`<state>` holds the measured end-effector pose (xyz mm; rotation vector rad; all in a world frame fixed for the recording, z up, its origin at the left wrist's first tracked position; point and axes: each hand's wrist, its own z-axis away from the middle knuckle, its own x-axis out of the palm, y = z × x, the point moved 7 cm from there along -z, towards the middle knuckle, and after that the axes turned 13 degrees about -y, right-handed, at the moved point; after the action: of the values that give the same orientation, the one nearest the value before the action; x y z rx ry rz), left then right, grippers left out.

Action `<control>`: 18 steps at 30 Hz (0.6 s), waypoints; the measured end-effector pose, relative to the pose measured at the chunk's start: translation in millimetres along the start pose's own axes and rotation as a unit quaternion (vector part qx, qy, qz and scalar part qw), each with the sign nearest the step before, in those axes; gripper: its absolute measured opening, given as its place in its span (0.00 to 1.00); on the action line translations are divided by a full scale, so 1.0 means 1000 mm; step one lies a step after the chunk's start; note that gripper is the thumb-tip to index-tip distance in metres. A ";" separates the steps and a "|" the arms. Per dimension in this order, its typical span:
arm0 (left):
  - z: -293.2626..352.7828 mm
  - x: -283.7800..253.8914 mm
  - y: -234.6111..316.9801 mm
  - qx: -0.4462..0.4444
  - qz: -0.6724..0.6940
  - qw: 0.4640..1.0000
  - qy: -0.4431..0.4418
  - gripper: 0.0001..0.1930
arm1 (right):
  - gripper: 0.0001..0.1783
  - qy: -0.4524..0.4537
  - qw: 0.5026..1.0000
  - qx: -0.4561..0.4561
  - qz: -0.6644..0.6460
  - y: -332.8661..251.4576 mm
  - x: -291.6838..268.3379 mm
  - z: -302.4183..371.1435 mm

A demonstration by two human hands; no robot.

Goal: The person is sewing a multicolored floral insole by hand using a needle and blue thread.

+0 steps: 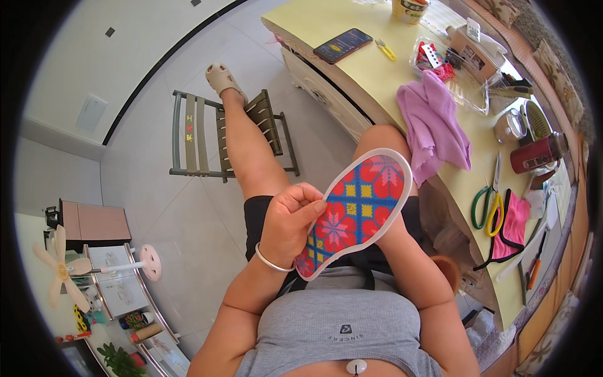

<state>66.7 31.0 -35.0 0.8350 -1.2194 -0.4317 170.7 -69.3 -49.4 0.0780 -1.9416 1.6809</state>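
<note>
Holding an embroidered insole (355,210) up over the lap, the person sits beside a yellow tabletop (370,75). The left hand (287,226) has its grip clamped on the insole's left edge, thumb lying across the stitched face and fingers curled behind; a thin silver bracelet (271,261) circles that wrist. The right hand is hidden behind the insole, only its forearm (414,276) showing below the lower right edge, so whether its grip is closed or apart cannot be told. The insole tilts with its toe end up and to the right, near the tabletop's rim; it has a white border and a pattern of red flowers with yellow squares on blue.

On the tabletop, just right of the insole, a purple cloth (436,122) hangs partly over the edge. Farther along lie scissors with green and yellow handles (488,204), touching a pink pouch with black trim (512,229). A red cup (534,154) lies on its side near the far edge, beside a small glass jar (509,125). A clear plastic box (449,72) holds coloured thread, and a phone (342,45) lies flat with small yellow snips (386,49) just beside it.

On the floor, the person's left leg stretches out with the sandalled foot (221,78) resting on a folding slatted chair (223,135). A small fan (63,270) stands at the far left.
</note>
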 end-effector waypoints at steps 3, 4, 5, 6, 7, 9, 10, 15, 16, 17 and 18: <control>0.003 -0.003 -0.001 0.004 -0.037 0.999 0.018 0.03 | 0.16 -0.033 0.998 -0.021 -0.047 0.016 -0.008 0.001; 0.004 -0.001 0.000 0.010 -0.045 0.999 0.024 0.03 | 0.16 -0.032 0.994 -0.048 -0.095 0.021 -0.010 0.002; 0.005 0.000 0.000 0.016 -0.053 0.998 0.030 0.02 | 0.16 -0.020 0.995 -0.049 -0.088 0.026 -0.013 0.002; 0.005 0.000 0.000 0.020 -0.062 0.997 0.034 0.02 | 0.16 -0.005 0.995 -0.052 -0.081 0.028 -0.014 0.002; 0.005 -0.002 0.001 0.025 -0.070 0.997 0.035 0.02 | 0.16 0.009 0.996 -0.055 -0.074 0.028 -0.015 0.001; 0.005 -0.008 0.002 0.040 -0.088 0.994 0.043 0.02 | 0.14 0.084 0.988 -0.076 -0.101 0.011 -0.015 -0.001; 0.005 -0.011 0.003 0.051 -0.099 0.993 0.049 0.02 | 0.13 0.120 0.982 -0.087 -0.115 0.003 -0.015 -0.004; 0.002 -0.018 0.010 0.081 -0.171 0.977 0.097 0.04 | 0.06 0.276 0.853 -0.278 0.345 -0.061 -0.024 0.023; 0.003 -0.019 0.008 0.080 -0.186 0.974 0.102 0.04 | 0.07 0.216 0.824 -0.291 0.435 -0.072 -0.005 0.020; 0.003 -0.018 0.005 0.076 -0.194 0.973 0.102 0.04 | 0.08 0.154 0.785 -0.300 0.519 -0.080 0.018 0.015; 0.003 -0.016 0.003 0.073 -0.203 0.971 0.100 0.04 | 0.08 0.091 0.735 -0.306 0.598 -0.081 0.038 0.009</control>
<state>58.3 42.6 -42.4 1.2327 -0.8993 -0.5771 167.0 -82.9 39.4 -1.8556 -2.3974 1.3725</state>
